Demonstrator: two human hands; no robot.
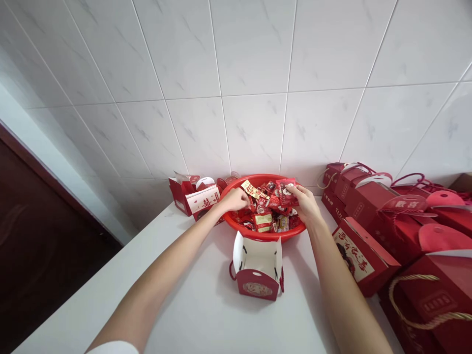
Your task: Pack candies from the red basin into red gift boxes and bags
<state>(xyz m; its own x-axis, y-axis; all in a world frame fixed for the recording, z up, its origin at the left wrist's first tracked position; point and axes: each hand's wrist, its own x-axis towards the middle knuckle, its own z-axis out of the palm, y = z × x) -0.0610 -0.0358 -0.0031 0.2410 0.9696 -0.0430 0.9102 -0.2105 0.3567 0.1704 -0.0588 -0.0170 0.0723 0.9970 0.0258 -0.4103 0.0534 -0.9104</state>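
In the head view, my right hand (pixel 305 200) pinches a red candy packet (pixel 286 192) over the right side of a red plastic basin (pixel 258 237). My left hand (pixel 236 199) is closed over the basin's left side, its fingertips hidden from view. A gold wrapped packet (pixel 250 189) touches or lies just beside those fingers; I cannot tell whether they hold it. Wrapped candies (pixel 263 216), mostly red, fill the basin. Directly in front of it stands an open red gift box (pixel 257 284) with a white inside and cord handles at its sides.
Several red gift boxes (pixel 376 206) are stacked along the right, some with rope handles. One box with a cream label (pixel 353 255) leans near my right forearm. More opened boxes (pixel 201 199) sit left of the basin. A tiled wall (pixel 254 123) rises behind the white table (pixel 191 305).
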